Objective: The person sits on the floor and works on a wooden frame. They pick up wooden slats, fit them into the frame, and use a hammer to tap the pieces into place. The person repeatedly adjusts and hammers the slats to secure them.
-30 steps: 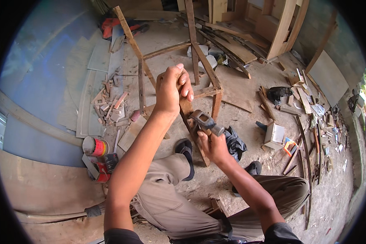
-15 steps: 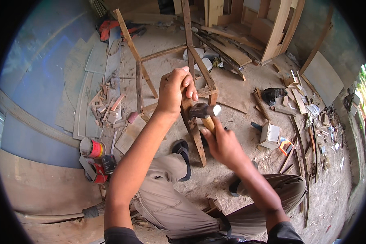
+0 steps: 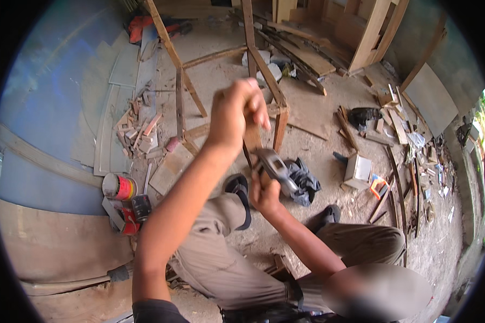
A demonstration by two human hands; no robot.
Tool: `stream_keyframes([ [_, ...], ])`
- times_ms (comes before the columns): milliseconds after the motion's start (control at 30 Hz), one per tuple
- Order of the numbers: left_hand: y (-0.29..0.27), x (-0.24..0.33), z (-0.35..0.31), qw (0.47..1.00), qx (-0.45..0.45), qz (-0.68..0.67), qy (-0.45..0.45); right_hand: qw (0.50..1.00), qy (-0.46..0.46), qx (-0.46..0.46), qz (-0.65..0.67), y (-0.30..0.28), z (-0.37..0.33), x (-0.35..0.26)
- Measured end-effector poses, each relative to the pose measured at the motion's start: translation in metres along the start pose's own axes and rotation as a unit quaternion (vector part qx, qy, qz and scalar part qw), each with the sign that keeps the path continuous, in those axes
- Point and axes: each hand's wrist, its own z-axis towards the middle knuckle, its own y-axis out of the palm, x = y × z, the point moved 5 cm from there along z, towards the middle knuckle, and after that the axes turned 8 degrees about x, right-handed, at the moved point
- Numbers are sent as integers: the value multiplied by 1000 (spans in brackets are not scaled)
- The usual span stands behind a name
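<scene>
slanting its head (image 3: 279, 173) toward lower right, the hammer (image 3: 273, 164) fills right fingers (image 3: 257, 189); left fingers (image 3: 260, 110) clasp wood (image 3: 251, 141).

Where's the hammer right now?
In the head view, the hammer is just right of centre, in the right hand. It shows below the left hand, with a crumpled dark bundle to its right.
</scene>
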Motion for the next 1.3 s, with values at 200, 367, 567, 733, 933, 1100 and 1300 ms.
stream_keyframes([
  [200,-20,5,9,999,31,-4,14,996,42,-83,-19,3,-2,-6],
  [367,-21,6,11,1000,24,-5,19,998,-10,-40,-53,-20,17,-43],
  [567,-13,2,14,1000,0,-8,8,998,-15,-58,-32,-44,36,-86],
  [733,-19,2,15,999,24,7,25,992,70,-4,104,-61,41,-101],
  [933,-12,8,5,997,64,9,43,972,202,17,118,-82,33,-79],
  [1100,1,5,-6,998,42,10,43,969,200,32,142,-87,33,-91],
  [1300,-3,5,4,998,47,21,32,995,61,-66,-44,-91,39,-109],
])
